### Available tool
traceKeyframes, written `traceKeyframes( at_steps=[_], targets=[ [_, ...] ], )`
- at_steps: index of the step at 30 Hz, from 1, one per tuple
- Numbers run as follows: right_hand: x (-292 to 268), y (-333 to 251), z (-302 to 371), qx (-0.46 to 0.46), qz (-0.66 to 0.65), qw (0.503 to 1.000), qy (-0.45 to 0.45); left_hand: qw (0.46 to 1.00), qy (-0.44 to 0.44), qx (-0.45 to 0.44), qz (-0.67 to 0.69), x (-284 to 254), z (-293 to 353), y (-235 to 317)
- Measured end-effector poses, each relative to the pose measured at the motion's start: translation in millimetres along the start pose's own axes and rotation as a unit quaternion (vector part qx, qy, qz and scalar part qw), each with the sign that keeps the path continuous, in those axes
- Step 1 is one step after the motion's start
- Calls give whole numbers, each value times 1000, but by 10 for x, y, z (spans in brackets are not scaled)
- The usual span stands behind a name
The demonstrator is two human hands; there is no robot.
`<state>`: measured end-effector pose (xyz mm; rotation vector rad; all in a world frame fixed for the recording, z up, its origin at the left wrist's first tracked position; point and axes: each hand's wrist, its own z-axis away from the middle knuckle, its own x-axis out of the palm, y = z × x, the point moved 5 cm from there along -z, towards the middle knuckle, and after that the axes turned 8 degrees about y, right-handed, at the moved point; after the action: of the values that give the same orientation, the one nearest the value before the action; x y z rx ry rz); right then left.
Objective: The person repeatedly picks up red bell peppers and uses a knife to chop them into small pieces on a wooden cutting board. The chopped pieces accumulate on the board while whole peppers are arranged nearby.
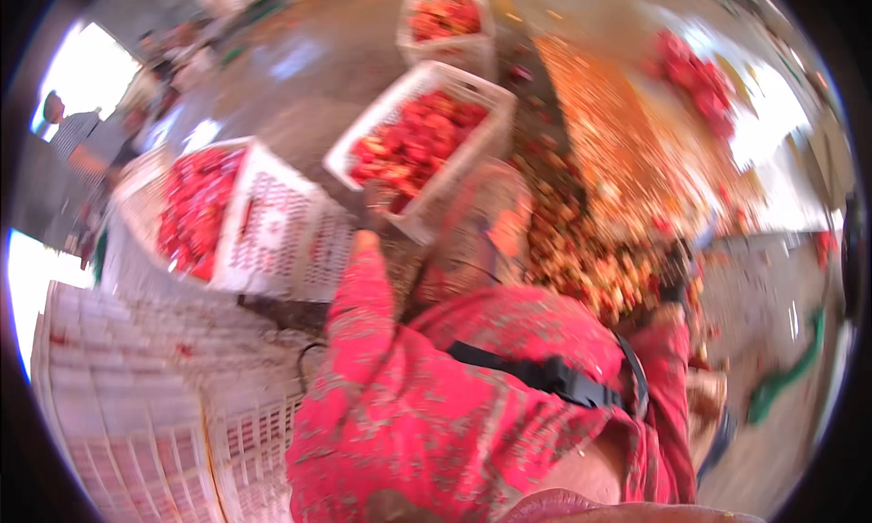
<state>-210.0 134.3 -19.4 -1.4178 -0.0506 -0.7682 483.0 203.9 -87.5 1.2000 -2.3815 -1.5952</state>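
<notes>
My left hand (374, 207), dark and blurred, is at the near left side of a white plastic crate (495, 128) holding red pieces of produce (422, 142) that look like peppers. Whether it grips the rim or a piece is unclear. On the right, my right hand (674, 271), also dark and smeared by motion, is next to a heap of yellow-orange and reddish scraps (590, 264). Its fingers cannot be made out, nor whether anything is in them. Both arms wear red patterned sleeves.
Another white crate (272, 223) of red pieces stands tilted at left, a further one (450, 51) behind. Large pale crates (136, 396) fill the lower left. Red bundles (695, 83) lie at the far right, a green strip (788, 369) nearer. A person (77, 142) stands far left.
</notes>
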Motion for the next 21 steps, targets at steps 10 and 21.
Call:
traceKeyframes(
  at_steps=[10, 21],
  targets=[
    [31, -130, 13, -33, -31, 998, 41, 940, -36, -339, 5, -161, 231, 126],
    [183, 17, -253, -50, -32, 997, 48, 970, -45, -158, 178, 483, -971, 569]
  ],
)
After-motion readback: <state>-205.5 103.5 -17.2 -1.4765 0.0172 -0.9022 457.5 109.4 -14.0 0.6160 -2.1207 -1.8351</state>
